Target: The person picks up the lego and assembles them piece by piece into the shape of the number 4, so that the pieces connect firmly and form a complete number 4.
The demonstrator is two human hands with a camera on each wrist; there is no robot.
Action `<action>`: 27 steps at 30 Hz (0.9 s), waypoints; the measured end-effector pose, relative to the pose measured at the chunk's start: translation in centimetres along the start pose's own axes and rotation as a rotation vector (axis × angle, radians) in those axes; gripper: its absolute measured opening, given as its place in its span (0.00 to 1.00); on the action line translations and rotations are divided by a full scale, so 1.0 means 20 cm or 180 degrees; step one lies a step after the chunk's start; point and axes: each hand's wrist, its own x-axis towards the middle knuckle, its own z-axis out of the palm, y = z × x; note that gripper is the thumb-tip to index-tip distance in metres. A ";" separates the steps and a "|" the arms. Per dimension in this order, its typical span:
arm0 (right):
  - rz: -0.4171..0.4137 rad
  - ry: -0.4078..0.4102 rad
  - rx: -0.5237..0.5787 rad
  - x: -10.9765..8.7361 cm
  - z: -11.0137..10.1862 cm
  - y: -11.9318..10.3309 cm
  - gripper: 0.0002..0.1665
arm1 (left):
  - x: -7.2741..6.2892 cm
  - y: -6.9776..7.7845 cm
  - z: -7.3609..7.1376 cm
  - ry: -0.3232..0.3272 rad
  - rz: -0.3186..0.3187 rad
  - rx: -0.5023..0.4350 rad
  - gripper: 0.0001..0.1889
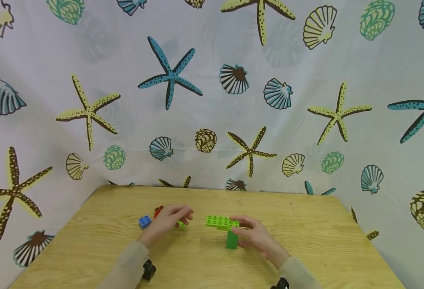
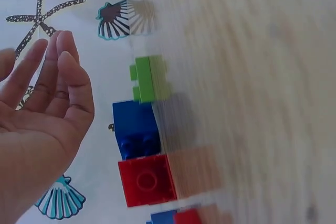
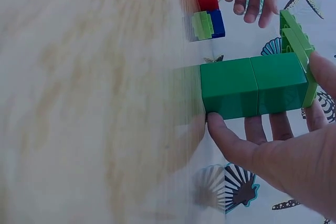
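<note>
A tower of two stacked green bricks (image 3: pixel 231 87) stands upright on the table, with lime green pieces (image 1: pixel 217 222) on top that jut out to the left. My right hand (image 1: pixel 255 236) holds the tower from its right side, fingers along the green bricks and a digit at the lime top. My left hand (image 1: pixel 166 220) hovers over the left part of the table, fingers loosely bent and holding nothing. Near it are a small lime green brick (image 2: pixel 145 79), a dark blue brick (image 2: pixel 135 124) and a red brick (image 2: pixel 147 181); in the head view it partly hides them.
Another blue brick (image 1: pixel 145 222) lies left of the left hand. The wooden table (image 1: pixel 305 224) reaches back to a white curtain (image 1: pixel 204 112) printed with starfish and shells, which also closes off both sides.
</note>
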 end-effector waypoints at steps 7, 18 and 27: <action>0.0019 0.0019 0.0002 0.00 0.00 0.00 0.33 | -0.04 -0.04 -0.11 -0.0397 0.0206 0.0386 0.19; 0.0004 -0.0018 -0.0032 0.00 0.00 -0.01 0.34 | -0.13 -0.05 -0.25 -0.0656 0.0232 0.0904 0.13; -0.0007 -0.0042 -0.0007 0.00 0.00 -0.02 0.34 | -0.19 -0.11 -0.38 -0.1055 0.0251 0.0813 0.16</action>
